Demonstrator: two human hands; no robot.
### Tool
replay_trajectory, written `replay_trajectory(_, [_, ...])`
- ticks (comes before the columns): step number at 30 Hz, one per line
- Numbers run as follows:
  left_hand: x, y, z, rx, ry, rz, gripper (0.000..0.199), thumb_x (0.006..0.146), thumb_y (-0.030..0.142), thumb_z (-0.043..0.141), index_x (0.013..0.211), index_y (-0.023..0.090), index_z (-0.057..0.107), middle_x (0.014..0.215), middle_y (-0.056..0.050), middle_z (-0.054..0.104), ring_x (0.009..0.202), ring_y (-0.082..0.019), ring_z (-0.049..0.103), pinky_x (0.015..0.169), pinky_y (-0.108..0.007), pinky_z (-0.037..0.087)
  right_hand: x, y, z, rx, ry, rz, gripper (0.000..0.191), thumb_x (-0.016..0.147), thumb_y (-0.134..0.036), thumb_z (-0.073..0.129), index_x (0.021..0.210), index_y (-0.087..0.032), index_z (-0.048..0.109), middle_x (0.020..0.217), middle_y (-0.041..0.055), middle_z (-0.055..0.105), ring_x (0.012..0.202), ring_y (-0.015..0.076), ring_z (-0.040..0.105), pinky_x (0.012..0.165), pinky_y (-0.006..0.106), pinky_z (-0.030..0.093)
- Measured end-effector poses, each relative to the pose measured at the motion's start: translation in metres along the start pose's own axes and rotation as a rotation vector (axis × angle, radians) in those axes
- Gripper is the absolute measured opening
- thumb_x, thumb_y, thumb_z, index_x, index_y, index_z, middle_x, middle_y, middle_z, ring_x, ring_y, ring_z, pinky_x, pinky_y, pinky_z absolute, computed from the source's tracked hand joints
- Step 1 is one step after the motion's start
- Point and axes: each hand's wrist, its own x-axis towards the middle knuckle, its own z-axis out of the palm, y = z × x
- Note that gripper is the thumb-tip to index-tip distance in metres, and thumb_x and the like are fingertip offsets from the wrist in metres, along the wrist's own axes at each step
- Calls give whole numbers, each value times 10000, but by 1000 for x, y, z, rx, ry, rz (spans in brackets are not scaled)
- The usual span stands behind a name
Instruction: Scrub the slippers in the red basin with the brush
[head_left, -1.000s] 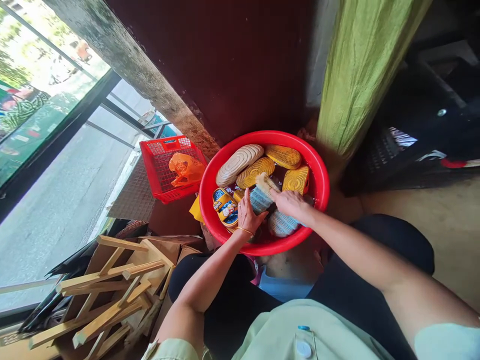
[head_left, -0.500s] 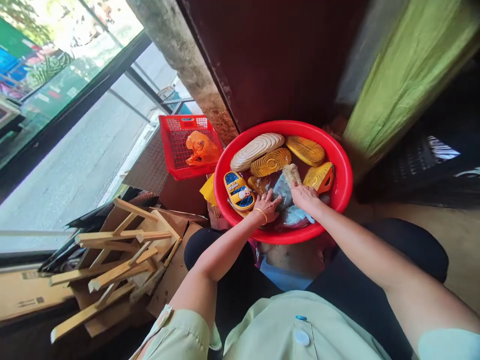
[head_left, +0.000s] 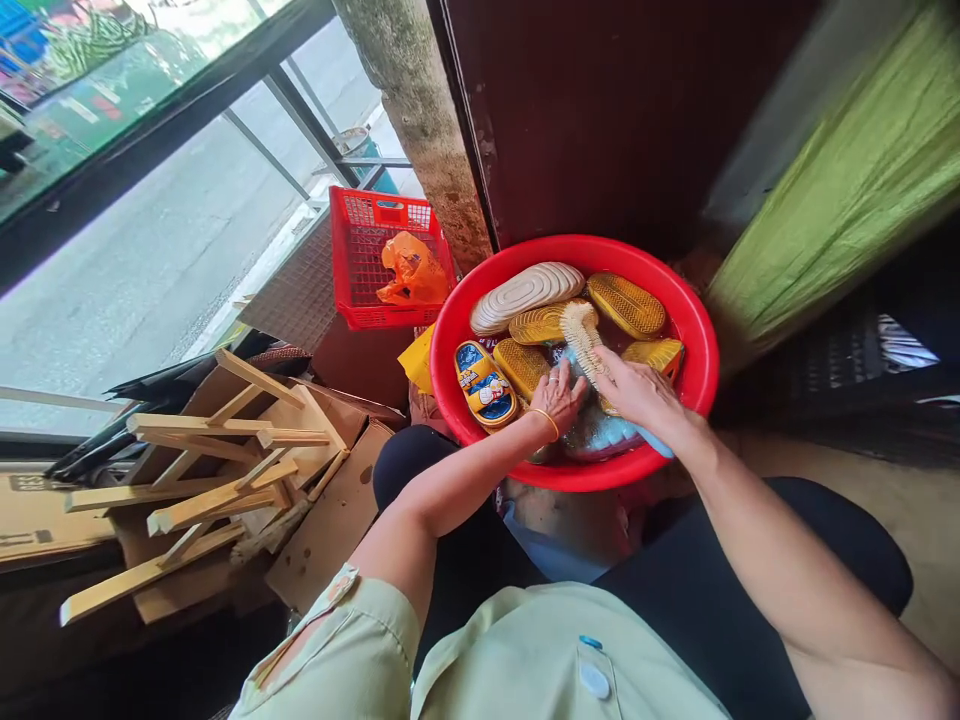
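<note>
A red plastic basin (head_left: 711, 372) of water holds several slippers. My right hand (head_left: 641, 395) grips a scrub brush (head_left: 582, 335) with pale bristles, tilted over the middle of the basin. Under it a light blue slipper (head_left: 611, 432) lies partly in the water, with some foam about it. My left hand (head_left: 556, 400), wearing a ring and a bracelet, holds the blue slipper with its fingers curved; part of that grip is hidden. Beside it sits a yellow and blue slipper (head_left: 487, 385). Yellow slippers (head_left: 626, 305) and a cream slipper (head_left: 527, 297) lie soles up towards the far rim.
A red crate (head_left: 352, 318) with an orange plastic bag (head_left: 412, 272) stands left of the basin. Wooden stools (head_left: 247, 430) lie tipped over by cardboard (head_left: 330, 530) at the left. Behind the basin is a dark red door panel (head_left: 600, 120); green cloth (head_left: 817, 190) hangs at the right.
The brush and my right hand have lifted and show more clearly above the water. My left hand has shifted slightly. The view has turned, moving the basin a little right in the picture.
</note>
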Motion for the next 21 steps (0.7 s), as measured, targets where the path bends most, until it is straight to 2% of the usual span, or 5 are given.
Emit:
replay_trajectory(5, [-2,-33,-53,-111,-79,151,529,905,389,672,1405,244,577,1493,-121,539,1295,-280,591,1104,-393,461,-3,6,-3,-19,-112,56,580,1008,-355,418,1562,-188,411,1157,169,742,1018,327,708,832,384,484])
replay_trajectory(9, [-23,-94,-93,8,80,-251,486,952,481,597,1351,203,607,1335,-116,664,1246,-279,614,1047,-383,473,-6,15,-12,33,-42,81,584,1001,-339,421,1563,-183,401,1171,165,737,996,317,708,830,377,485])
replay_trajectory(11, [-34,-122,-98,71,-24,-422,481,899,590,629,1184,205,680,1199,-113,722,1160,-299,647,961,-375,493,-7,18,-15,101,12,64,588,1000,-361,435,1560,-186,397,1169,146,743,995,296,709,826,352,486])
replay_trajectory(14, [-46,-143,-92,46,-99,-459,395,895,600,614,902,214,696,965,-100,744,995,-282,673,829,-333,474,-7,19,-12,180,16,61,683,964,-460,512,1570,-178,379,1125,123,761,988,289,712,810,336,491])
replay_trajectory(21, [-46,-134,-101,-569,274,-272,410,851,530,688,665,198,535,633,6,558,672,-154,549,623,-268,374,4,21,-3,245,118,74,667,918,-484,556,1507,-176,497,991,107,775,904,292,717,760,339,507])
